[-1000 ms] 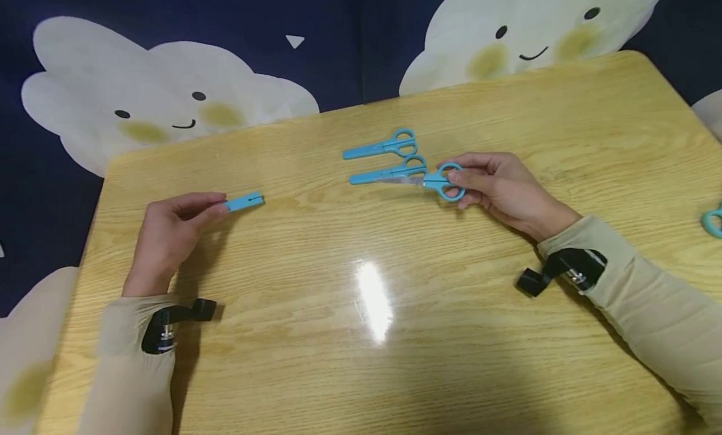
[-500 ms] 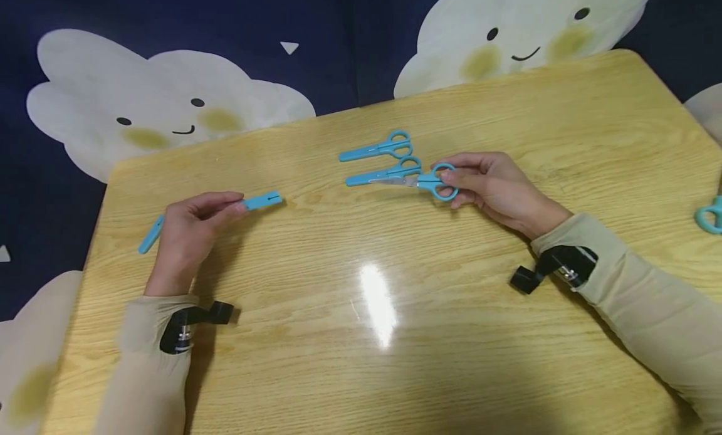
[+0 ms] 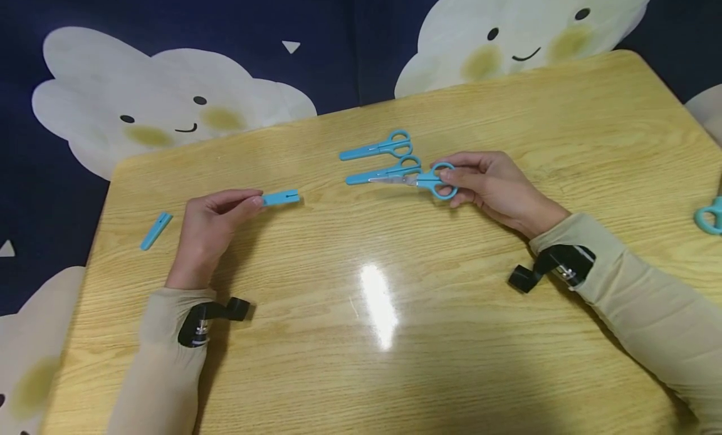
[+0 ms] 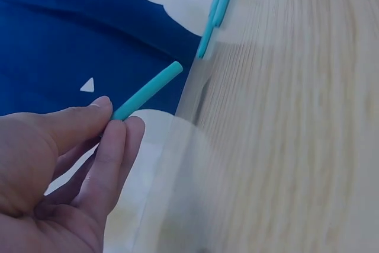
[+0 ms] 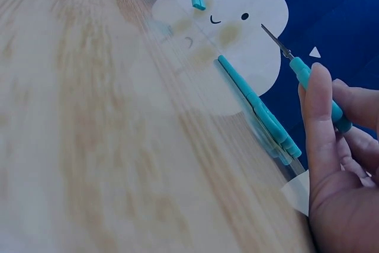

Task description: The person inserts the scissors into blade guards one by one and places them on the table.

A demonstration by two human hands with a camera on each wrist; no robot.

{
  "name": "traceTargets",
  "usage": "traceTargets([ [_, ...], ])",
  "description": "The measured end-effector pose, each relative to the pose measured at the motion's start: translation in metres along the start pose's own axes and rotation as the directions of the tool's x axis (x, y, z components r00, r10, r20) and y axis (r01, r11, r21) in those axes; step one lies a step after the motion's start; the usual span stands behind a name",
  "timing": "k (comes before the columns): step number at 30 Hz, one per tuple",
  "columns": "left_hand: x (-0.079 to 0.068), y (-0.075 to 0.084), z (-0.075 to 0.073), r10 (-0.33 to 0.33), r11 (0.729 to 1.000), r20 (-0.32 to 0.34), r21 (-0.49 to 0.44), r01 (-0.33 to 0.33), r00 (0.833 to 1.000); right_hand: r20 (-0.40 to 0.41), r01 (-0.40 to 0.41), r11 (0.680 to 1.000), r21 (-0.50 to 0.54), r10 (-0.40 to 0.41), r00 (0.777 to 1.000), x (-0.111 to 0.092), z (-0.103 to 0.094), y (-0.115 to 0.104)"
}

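Note:
Between thumb and fingers, my left hand [image 3: 211, 228] pinches a blue scissors cover [image 3: 281, 198] by one end, its slotted end facing right. The left wrist view shows this cover [image 4: 148, 92] raised off the table. My right hand [image 3: 499, 187] holds small blue-handled scissors [image 3: 430, 181] by the finger loops, with the bare blades closed and aimed left towards the cover. A gap separates blade tip and cover. Behind the blades lie two covered blue scissors, a nearer pair [image 3: 372, 176] and a farther pair [image 3: 363, 151].
A second loose blue cover [image 3: 156, 230] lies on the wooden table [image 3: 316, 335] left of my left hand. Green scissors handles [image 3: 709, 217] show at the right edge, partly cut off. A dark cloth with clouds [image 3: 333, 52] hangs behind the table.
My left hand has moved right with the cover, nearing the blades. The loose cover behind it has come into sight. My right hand and its scissors stay nearly still.

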State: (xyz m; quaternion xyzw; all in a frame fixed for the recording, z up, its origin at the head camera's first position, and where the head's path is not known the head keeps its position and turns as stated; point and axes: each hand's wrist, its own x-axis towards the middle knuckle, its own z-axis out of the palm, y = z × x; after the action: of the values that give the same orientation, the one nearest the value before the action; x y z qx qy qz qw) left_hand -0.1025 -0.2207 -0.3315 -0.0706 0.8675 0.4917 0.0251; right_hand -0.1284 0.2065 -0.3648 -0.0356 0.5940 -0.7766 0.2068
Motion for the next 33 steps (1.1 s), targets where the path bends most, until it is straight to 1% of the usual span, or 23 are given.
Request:
traceTargets([
  [7, 0.003, 0.003, 0.009, 0.002, 0.999, 0.017, -0.034, -0.001, 1.0, 0.0, -0.006, 1.0, 0.002, 0.006, 1.0, 0.0, 0.001, 0.0],
  [13, 0.003, 0.007, 0.016, -0.006, 0.998, 0.048, -0.064, 0.01, 0.999, -0.003, -0.003, 1.0, 0.0, 0.003, 1.0, 0.001, 0.001, 0.0],
  [17, 0.002, 0.011, 0.022, 0.001, 0.996, 0.072, -0.087, 0.005, 0.997, -0.008, -0.007, 1.0, -0.009, 0.007, 1.0, 0.001, 0.001, 0.0],
  [22, 0.002, 0.014, 0.029, 0.023, 0.99, 0.09, -0.144, -0.01, 0.996, -0.008, -0.011, 1.0, -0.007, 0.011, 1.0, 0.001, 0.001, -0.001],
  [27, 0.003, 0.014, 0.034, 0.042, 0.983, 0.101, -0.182, -0.024, 0.994, -0.007, -0.008, 1.0, 0.0, 0.008, 1.0, 0.001, 0.002, -0.002],
  [33, 0.005, 0.013, 0.041, 0.055, 0.965, 0.129, -0.263, -0.019, 0.99, -0.005, -0.007, 1.0, -0.005, 0.007, 1.0, 0.002, 0.001, 0.0],
])
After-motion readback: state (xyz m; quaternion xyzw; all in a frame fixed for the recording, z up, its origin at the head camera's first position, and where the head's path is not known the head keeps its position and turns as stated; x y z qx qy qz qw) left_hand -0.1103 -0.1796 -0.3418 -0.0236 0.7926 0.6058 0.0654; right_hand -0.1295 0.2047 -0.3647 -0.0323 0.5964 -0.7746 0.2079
